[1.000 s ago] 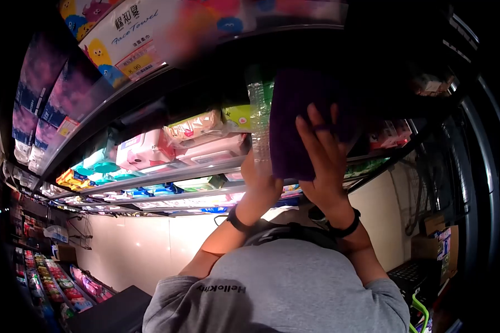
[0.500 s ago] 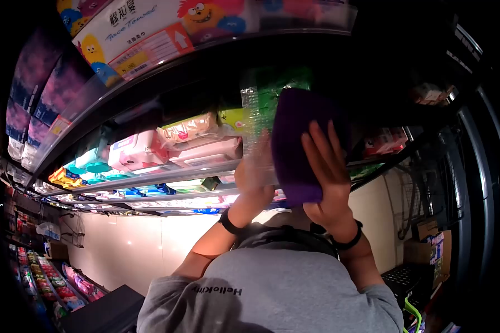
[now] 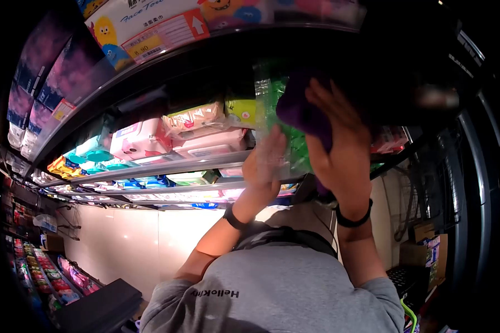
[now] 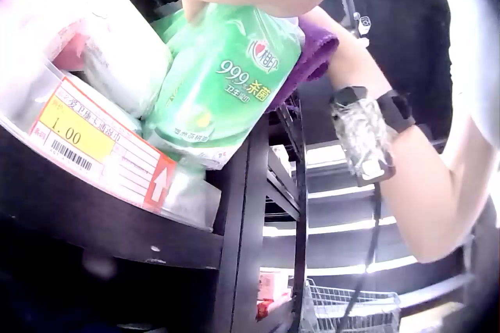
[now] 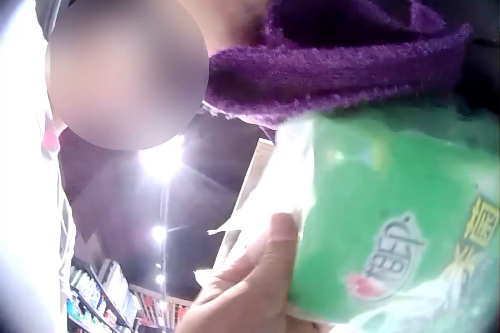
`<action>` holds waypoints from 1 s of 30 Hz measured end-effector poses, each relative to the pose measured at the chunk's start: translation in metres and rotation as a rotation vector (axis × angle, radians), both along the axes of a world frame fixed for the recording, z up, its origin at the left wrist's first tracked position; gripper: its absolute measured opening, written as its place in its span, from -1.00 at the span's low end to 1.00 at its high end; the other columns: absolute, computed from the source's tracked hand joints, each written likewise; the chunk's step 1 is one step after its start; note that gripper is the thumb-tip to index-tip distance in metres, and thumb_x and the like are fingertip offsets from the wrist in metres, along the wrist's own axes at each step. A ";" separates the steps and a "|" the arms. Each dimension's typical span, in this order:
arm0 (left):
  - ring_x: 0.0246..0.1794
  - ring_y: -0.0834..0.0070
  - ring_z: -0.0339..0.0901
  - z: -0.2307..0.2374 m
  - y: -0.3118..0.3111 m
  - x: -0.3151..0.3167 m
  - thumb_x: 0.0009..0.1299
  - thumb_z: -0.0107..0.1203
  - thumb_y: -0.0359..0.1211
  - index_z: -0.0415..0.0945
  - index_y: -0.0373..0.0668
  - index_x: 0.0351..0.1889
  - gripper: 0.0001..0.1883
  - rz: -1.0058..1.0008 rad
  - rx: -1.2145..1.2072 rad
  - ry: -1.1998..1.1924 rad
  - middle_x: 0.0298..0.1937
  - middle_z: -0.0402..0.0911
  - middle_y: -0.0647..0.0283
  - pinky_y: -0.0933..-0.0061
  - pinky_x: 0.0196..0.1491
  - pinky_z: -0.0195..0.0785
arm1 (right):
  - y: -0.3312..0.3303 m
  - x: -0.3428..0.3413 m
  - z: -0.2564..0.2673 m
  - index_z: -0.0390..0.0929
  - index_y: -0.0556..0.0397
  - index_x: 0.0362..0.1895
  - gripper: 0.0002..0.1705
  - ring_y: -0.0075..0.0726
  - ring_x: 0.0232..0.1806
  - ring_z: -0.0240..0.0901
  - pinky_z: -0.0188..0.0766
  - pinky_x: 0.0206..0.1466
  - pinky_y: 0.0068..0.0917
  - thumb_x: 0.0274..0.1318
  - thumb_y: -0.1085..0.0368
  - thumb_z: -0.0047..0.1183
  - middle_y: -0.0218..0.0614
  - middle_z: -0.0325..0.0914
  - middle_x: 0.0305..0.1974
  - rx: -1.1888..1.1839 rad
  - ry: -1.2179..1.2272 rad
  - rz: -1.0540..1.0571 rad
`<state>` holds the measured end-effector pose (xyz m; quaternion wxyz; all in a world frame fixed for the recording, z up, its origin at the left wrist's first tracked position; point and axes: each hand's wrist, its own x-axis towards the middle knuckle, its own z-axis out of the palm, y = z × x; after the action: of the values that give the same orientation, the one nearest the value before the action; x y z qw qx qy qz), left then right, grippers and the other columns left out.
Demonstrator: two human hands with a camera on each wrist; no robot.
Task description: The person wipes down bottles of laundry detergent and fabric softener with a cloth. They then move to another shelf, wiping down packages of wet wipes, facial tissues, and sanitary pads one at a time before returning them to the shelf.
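Note:
My left hand [image 3: 266, 158] grips the end of a green pack of wet wipes [image 4: 223, 83], its thumb lying over the clear wrapper in the right wrist view. The pack is held up at the front of the shelving. A purple towel [image 5: 344, 75] lies bunched under my right hand [image 3: 341, 150], which holds it against the pack's upper side with long, nearly straight fingers. From the head view, the towel and right hand cover much of the green pack [image 3: 300, 152].
Pink wipe packs [image 3: 141, 147] and other packets line the lower shelf on the left. Above hangs a shelf edge with a price label [image 3: 164, 36] under face towel packs. In the left wrist view a priced shelf lip [image 4: 94, 134] is close by. A cart [image 4: 348, 306] stands beyond.
My right hand and the purple towel have shifted and turned over the pack, and the towel is now more bunched. More green wrapper shows. The left hand keeps its hold.

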<state>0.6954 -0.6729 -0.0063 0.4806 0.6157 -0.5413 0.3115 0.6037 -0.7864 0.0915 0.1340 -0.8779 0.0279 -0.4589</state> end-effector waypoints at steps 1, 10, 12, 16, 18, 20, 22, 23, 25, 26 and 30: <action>0.04 0.11 0.39 -0.002 -0.001 0.000 -0.01 -0.21 -0.74 0.25 -0.49 0.04 -0.46 -0.031 -0.010 0.006 0.09 0.33 -0.18 0.37 0.03 0.29 | 0.009 -0.006 -0.001 0.45 0.21 -0.10 -0.56 0.08 0.15 0.21 0.18 0.16 -0.27 -0.20 0.38 -0.06 -0.09 0.37 0.03 0.078 0.026 -0.009; -0.21 0.29 0.51 -0.004 -0.007 -0.010 0.09 0.13 -0.51 0.36 -0.42 -0.03 -0.56 0.139 -0.005 0.184 -0.15 0.51 -0.01 0.49 -0.16 0.40 | 0.030 -0.043 -0.022 0.29 0.23 0.09 -0.35 0.15 0.25 0.01 0.12 0.21 -0.20 -0.27 0.38 -0.16 -0.06 0.17 0.18 0.092 0.223 0.043; -0.19 0.27 0.51 -0.004 -0.008 -0.008 0.13 0.04 -0.59 0.35 -0.45 -0.03 -0.61 0.050 -0.100 0.200 -0.11 0.50 -0.05 0.48 -0.16 0.40 | 0.027 -0.038 -0.019 0.24 0.22 0.13 -0.34 0.18 0.25 -0.01 0.13 0.20 -0.22 -0.23 0.35 -0.20 -0.06 0.15 0.19 0.200 0.184 0.083; -0.08 0.08 0.46 -0.001 0.000 0.001 0.09 -0.11 -0.70 0.27 -0.55 -0.02 -0.58 -0.031 -0.073 0.021 0.03 0.38 -0.19 0.37 -0.09 0.37 | 0.012 -0.020 -0.008 0.24 0.23 0.12 -0.41 -0.01 0.14 0.24 0.25 0.10 -0.38 -0.14 0.42 -0.21 -0.06 0.19 0.18 0.223 0.084 0.110; -0.04 0.03 0.44 0.004 0.005 0.001 0.03 -0.08 -0.69 0.28 -0.53 -0.02 -0.54 0.028 0.026 -0.040 0.04 0.36 -0.21 0.35 -0.06 0.34 | 0.006 -0.003 0.003 0.26 0.23 0.10 -0.43 -0.05 0.12 0.26 0.23 0.11 -0.39 -0.13 0.44 -0.19 -0.08 0.21 0.16 0.293 0.097 0.116; -0.04 0.00 0.43 0.004 0.007 0.000 0.01 -0.10 -0.70 0.32 -0.50 -0.06 -0.56 0.017 0.015 0.014 0.02 0.38 -0.21 0.32 -0.05 0.32 | 0.007 0.007 0.003 0.27 0.24 0.09 -0.46 -0.08 0.11 0.28 0.21 0.13 -0.41 -0.12 0.46 -0.17 -0.10 0.23 0.15 0.362 0.108 0.120; -0.05 0.03 0.44 0.002 0.008 0.004 -0.03 -0.11 -0.69 0.38 -0.48 -0.10 -0.57 0.023 -0.007 0.031 0.03 0.39 -0.17 0.32 -0.05 0.32 | 0.008 0.015 -0.005 0.30 0.23 0.07 -0.47 -0.07 0.16 0.21 0.14 0.18 -0.39 -0.13 0.49 -0.15 -0.10 0.26 0.13 0.126 -0.057 0.089; -0.05 0.03 0.44 0.001 0.010 0.005 -0.03 -0.11 -0.69 0.38 -0.48 -0.10 -0.57 0.025 -0.003 0.025 0.03 0.39 -0.17 0.32 -0.05 0.32 | 0.011 0.013 -0.008 0.32 0.17 0.07 -0.45 0.00 0.24 0.08 0.07 0.22 -0.29 -0.17 0.50 -0.08 -0.11 0.17 0.19 0.113 -0.038 0.111; -0.04 0.06 0.44 -0.001 0.016 0.008 -0.07 -0.10 -0.67 0.40 -0.43 -0.10 -0.53 0.035 -0.007 0.012 0.03 0.39 -0.15 0.33 -0.05 0.32 | 0.021 0.008 -0.020 0.33 0.14 0.07 -0.42 0.05 0.26 0.02 0.05 0.24 -0.23 -0.20 0.47 -0.01 -0.12 0.12 0.22 0.084 -0.022 0.083; -0.04 0.08 0.44 -0.004 0.017 0.011 -0.11 -0.09 -0.65 0.39 -0.40 -0.07 -0.48 0.040 -0.020 0.004 0.05 0.37 -0.15 0.33 -0.04 0.32 | 0.026 0.006 -0.027 0.33 0.11 0.08 -0.39 0.11 0.28 -0.05 0.02 0.25 -0.18 -0.23 0.44 0.06 -0.13 0.06 0.25 0.048 0.003 0.056; 0.04 0.10 0.39 -0.014 0.020 0.013 0.01 -0.14 -0.61 0.38 -0.38 -0.01 -0.52 -0.062 0.037 0.245 0.11 0.34 -0.08 0.36 0.06 0.24 | 0.033 0.002 -0.053 0.37 0.09 0.06 -0.32 0.20 0.29 -0.10 0.02 0.24 -0.06 -0.31 0.31 0.21 -0.01 -0.01 0.26 0.105 -0.088 0.117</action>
<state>0.7079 -0.6531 -0.0201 0.5411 0.6409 -0.5028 0.2089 0.6056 -0.7538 0.0381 0.2073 -0.8488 -0.0052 -0.4864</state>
